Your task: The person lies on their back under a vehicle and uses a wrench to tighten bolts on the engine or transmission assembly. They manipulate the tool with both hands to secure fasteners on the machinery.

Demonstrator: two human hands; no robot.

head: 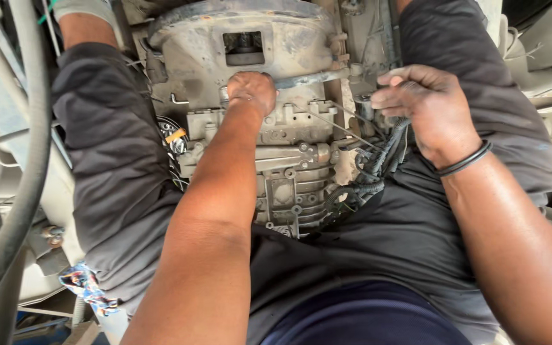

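We note left hand [252, 91] fisted on metal bar [308, 79] atop gearbox [289, 160]; right hand [426, 108] gripping cable bundle [384, 160]. Risk: cables snag, tear if pulled hard.

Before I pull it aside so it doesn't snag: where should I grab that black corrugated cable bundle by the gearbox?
Probably grip the black cable bundle on its upper run, just below where the right hand holds it now, coming from the right. That stretch hangs free of the metal housing; lower down it loops tight against the casting. The left hand blocks the other side.
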